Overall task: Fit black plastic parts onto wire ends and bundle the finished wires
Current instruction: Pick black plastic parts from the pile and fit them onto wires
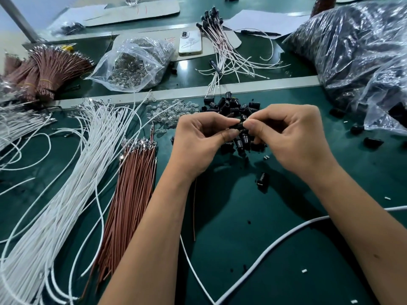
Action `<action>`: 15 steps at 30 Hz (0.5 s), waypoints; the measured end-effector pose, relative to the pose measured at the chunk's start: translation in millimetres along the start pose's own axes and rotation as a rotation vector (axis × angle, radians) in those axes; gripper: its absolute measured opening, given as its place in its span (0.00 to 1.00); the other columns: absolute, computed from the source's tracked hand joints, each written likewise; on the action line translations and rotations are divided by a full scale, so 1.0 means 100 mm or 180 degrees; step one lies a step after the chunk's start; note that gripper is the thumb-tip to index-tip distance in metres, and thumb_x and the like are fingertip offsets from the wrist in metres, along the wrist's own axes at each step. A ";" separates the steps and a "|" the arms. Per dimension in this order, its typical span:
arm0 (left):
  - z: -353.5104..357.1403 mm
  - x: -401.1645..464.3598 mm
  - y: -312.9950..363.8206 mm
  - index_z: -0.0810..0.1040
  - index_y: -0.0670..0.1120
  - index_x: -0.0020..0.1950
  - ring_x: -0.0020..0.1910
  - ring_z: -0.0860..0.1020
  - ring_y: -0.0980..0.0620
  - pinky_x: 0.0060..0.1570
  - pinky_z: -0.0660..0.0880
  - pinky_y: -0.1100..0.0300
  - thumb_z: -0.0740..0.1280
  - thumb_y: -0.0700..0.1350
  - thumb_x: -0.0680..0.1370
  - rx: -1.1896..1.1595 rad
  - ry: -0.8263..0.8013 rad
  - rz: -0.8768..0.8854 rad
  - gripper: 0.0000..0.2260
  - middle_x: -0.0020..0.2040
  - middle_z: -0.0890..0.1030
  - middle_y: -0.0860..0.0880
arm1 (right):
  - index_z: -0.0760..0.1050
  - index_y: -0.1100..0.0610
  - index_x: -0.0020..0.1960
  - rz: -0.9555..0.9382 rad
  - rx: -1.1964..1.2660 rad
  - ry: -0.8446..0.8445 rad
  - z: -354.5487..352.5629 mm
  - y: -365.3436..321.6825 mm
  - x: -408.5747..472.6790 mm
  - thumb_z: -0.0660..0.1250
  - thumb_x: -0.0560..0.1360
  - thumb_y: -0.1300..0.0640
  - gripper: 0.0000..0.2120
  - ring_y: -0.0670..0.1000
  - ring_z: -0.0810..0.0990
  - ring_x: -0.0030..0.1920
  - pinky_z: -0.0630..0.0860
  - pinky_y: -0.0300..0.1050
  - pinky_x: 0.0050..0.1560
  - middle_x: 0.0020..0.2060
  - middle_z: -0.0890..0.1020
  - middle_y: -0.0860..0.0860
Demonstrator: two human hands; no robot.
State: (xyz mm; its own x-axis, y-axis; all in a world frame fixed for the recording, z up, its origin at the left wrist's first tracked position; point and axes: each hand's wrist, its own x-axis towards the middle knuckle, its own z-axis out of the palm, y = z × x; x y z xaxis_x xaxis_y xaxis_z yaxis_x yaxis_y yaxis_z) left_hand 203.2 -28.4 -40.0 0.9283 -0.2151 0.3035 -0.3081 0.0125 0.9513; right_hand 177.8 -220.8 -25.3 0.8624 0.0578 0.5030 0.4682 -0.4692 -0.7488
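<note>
Both the left hand point(199, 139) and right hand point(290, 137) pinch one black part point(236, 125), each grip narrow, so the brown wire point(194, 216), seemingly trailing below, should push straight in.

Green bench point(286, 249) — white wires point(72, 172), brown wires point(132, 183), black parts point(233, 106), phone point(190, 42), bags.

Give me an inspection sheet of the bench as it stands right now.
Surface: green mat, pale divider strip across it.
Job's things: black plastic part pinched between both hands; black parts pile beneath; loose white wires and brown wires at left.
Clutter: phone, bag of clear pieces, large plastic bag.
Hands: left hand and right hand both grip the part.
Cables: thick white cable by the right forearm.
Surroundings: finished wires and banded brown bundles behind the strip.
</note>
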 end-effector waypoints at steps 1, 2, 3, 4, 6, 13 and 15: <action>0.00 0.00 0.00 0.85 0.40 0.50 0.42 0.84 0.53 0.47 0.79 0.61 0.76 0.31 0.71 0.0029 -0.0021 -0.0001 0.10 0.43 0.87 0.45 | 0.87 0.59 0.46 -0.0105 -0.0102 -0.0006 0.00 0.00 0.00 0.77 0.77 0.58 0.04 0.50 0.82 0.32 0.79 0.53 0.35 0.33 0.84 0.51; -0.01 0.00 0.00 0.86 0.40 0.50 0.43 0.84 0.52 0.47 0.79 0.60 0.76 0.31 0.71 0.0062 -0.0040 0.0002 0.10 0.43 0.87 0.44 | 0.87 0.60 0.45 -0.0200 -0.0188 -0.0015 -0.01 0.00 0.01 0.77 0.77 0.59 0.04 0.49 0.82 0.32 0.79 0.53 0.35 0.34 0.84 0.52; -0.01 0.00 0.01 0.86 0.40 0.50 0.43 0.84 0.51 0.48 0.80 0.60 0.77 0.31 0.71 0.0097 -0.0054 0.0011 0.10 0.44 0.87 0.43 | 0.87 0.60 0.45 -0.0284 -0.0265 -0.0028 -0.02 0.00 0.01 0.77 0.77 0.59 0.05 0.49 0.82 0.32 0.79 0.53 0.35 0.34 0.84 0.52; -0.02 -0.01 0.01 0.86 0.40 0.50 0.43 0.85 0.51 0.48 0.80 0.59 0.77 0.32 0.71 0.0126 -0.0066 0.0023 0.10 0.44 0.87 0.43 | 0.87 0.61 0.46 -0.0364 -0.0342 -0.0046 -0.03 0.00 0.01 0.76 0.77 0.59 0.05 0.50 0.82 0.33 0.78 0.54 0.35 0.35 0.84 0.53; -0.02 -0.01 0.02 0.86 0.41 0.50 0.44 0.84 0.51 0.49 0.81 0.58 0.77 0.32 0.71 0.0137 -0.0087 0.0042 0.10 0.44 0.87 0.42 | 0.87 0.62 0.46 -0.0510 -0.0456 -0.0102 -0.05 0.00 0.02 0.76 0.77 0.59 0.06 0.52 0.82 0.33 0.78 0.53 0.35 0.35 0.84 0.54; 0.01 -0.02 0.05 0.86 0.41 0.49 0.45 0.85 0.47 0.50 0.82 0.54 0.77 0.32 0.71 0.0274 -0.0010 0.0158 0.10 0.44 0.87 0.43 | 0.87 0.60 0.46 -0.0354 -0.0317 -0.0118 -0.05 0.02 0.01 0.76 0.77 0.59 0.04 0.48 0.81 0.31 0.78 0.49 0.34 0.34 0.84 0.51; 0.02 -0.03 0.04 0.86 0.40 0.49 0.45 0.86 0.46 0.50 0.81 0.55 0.77 0.32 0.71 0.0440 0.0028 0.0239 0.09 0.44 0.87 0.44 | 0.87 0.60 0.45 -0.0283 -0.0311 -0.0081 -0.03 0.03 0.01 0.76 0.77 0.59 0.05 0.48 0.82 0.31 0.78 0.50 0.34 0.33 0.84 0.52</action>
State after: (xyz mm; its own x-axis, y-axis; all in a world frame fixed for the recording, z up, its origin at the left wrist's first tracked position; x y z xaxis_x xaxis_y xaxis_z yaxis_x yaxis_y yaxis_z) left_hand 198.8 -29.8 -36.6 0.9031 -0.2099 0.3746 -0.4020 -0.1064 0.9095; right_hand 179.5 -224.7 -26.3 0.8235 0.1246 0.5535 0.5230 -0.5448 -0.6554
